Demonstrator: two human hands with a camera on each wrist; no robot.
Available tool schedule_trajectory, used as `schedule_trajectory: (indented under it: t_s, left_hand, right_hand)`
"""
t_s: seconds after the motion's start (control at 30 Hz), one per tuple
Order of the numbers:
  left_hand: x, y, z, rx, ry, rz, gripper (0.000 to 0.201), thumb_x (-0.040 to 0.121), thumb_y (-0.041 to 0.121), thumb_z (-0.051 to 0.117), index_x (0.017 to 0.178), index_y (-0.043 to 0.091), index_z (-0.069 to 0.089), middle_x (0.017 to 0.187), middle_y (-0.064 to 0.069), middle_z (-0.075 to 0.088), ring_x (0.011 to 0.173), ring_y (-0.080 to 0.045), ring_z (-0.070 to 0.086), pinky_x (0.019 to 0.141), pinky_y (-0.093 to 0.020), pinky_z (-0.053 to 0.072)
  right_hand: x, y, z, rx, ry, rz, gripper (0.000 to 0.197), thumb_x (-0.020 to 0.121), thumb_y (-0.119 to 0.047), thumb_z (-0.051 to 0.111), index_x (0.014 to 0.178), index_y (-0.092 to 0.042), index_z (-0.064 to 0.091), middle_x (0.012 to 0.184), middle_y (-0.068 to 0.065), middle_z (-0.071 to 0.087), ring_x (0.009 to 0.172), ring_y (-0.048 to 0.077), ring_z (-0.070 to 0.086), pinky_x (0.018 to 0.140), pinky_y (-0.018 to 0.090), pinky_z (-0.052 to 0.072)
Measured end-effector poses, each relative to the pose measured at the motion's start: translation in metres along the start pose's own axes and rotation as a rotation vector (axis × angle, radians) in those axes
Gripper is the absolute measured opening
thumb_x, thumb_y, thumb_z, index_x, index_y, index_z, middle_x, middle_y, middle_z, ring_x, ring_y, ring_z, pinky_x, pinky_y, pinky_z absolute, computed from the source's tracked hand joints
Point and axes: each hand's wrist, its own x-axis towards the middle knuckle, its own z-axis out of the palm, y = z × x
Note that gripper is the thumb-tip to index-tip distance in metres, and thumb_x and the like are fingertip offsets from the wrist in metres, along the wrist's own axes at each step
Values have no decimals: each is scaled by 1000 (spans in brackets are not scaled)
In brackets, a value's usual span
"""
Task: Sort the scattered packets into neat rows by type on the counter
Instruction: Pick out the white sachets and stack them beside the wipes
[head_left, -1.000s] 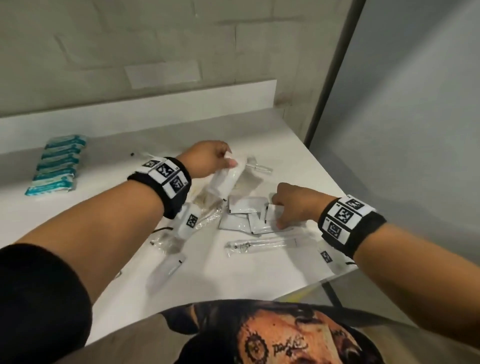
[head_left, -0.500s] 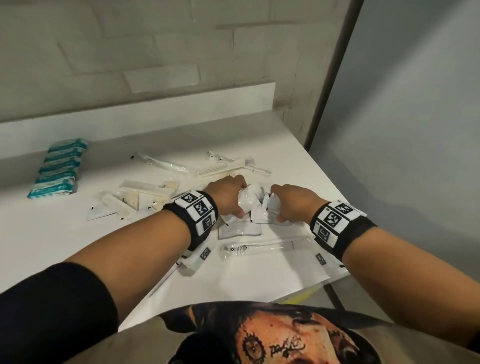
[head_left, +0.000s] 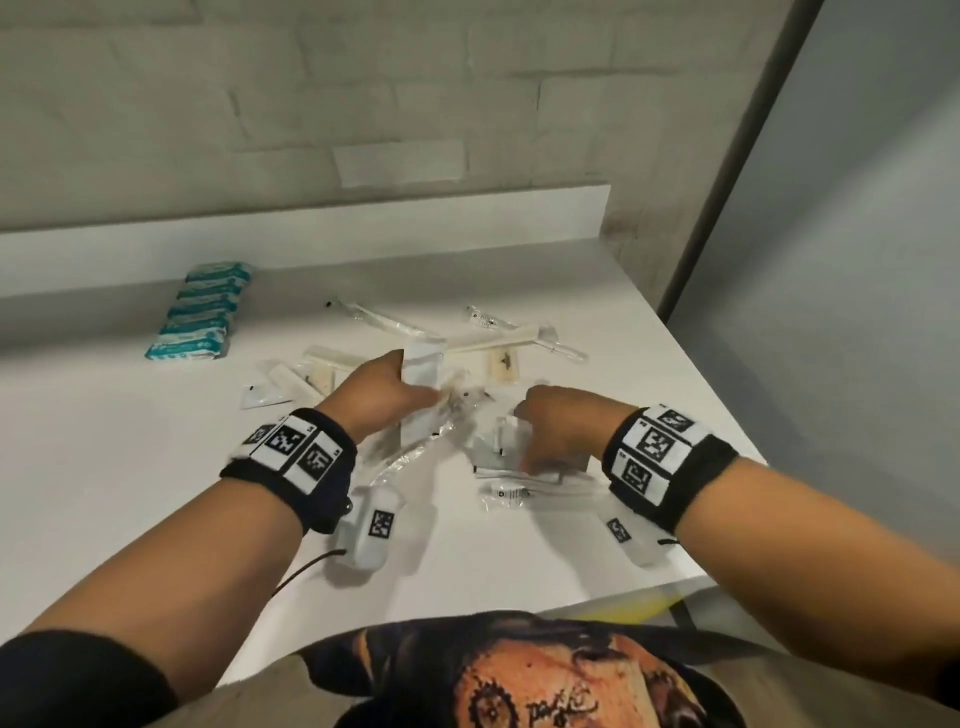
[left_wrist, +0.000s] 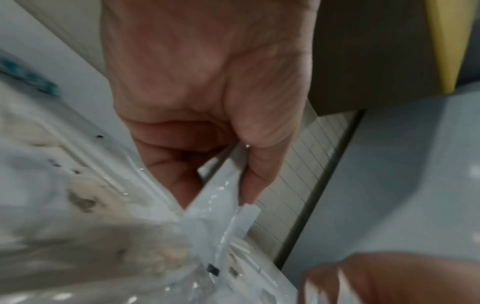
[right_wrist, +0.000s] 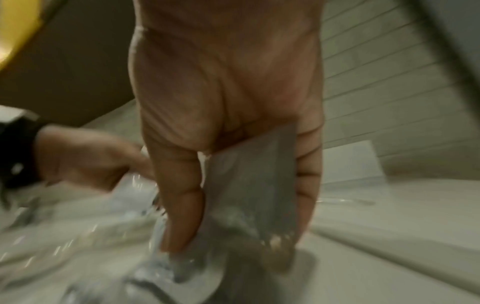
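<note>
A: What is the left hand doing?
B: Its fingers pinch a white sachet plus a clear wrapper trailing below, probably lifting them free of the heap to sort

A: And the right hand?
B: Fingers curled round flat sachets, held low on the worktop, likely gathering one type

A: The rest?
B: Loose packets lie beyond both sets of fingers; a teal row sits far left of them, already neat
</note>
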Motion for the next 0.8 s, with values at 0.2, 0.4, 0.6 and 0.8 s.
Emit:
schedule_trajectory:
  t_s: [0.2, 0.4, 0.6, 0.8]
  left_hand:
    - [-17, -27, -15, -366, 42, -52, 66, 69, 30, 72, 128, 15, 49, 117, -10, 62, 101, -30, 65, 86, -47, 53]
    - [-33, -45, -41, -625, 83, 46, 31, 98, 26, 51, 127, 15, 52, 106, -7, 56, 95, -21, 61, 86, -52, 53]
    - [-39, -56, -64, -864, 4, 106, 39, 99, 43, 38, 123, 19, 58, 121, -9, 63, 113, -29, 60, 91, -49, 50]
    - [-40, -58, -86, -1290, -264, 173, 67, 80, 64, 48, 123, 15, 65, 124, -15, 64, 110, -31, 64, 98, -53, 47]
  right_hand:
    - [18, -20, 5, -21, -87, 45, 57, 73, -12, 63, 126, -13, 41, 102, 0, 55, 85, 19, 56, 59, 26, 44]
    - [25, -30, -8, -189, -111, 64, 47, 77, -8, 54, 124, -5, 57, 125, 11, 60, 109, 27, 59, 87, 33, 54]
    - [22, -87, -66, 993, 79, -281, 37, 70, -9, 80, 103, -15, 65, 93, 5, 71, 83, 22, 66, 76, 32, 53]
    - [36, -182, -62, 910, 353, -332, 26, 81, -32, 74, 103, -19, 68, 99, -2, 67, 87, 13, 67, 80, 26, 52]
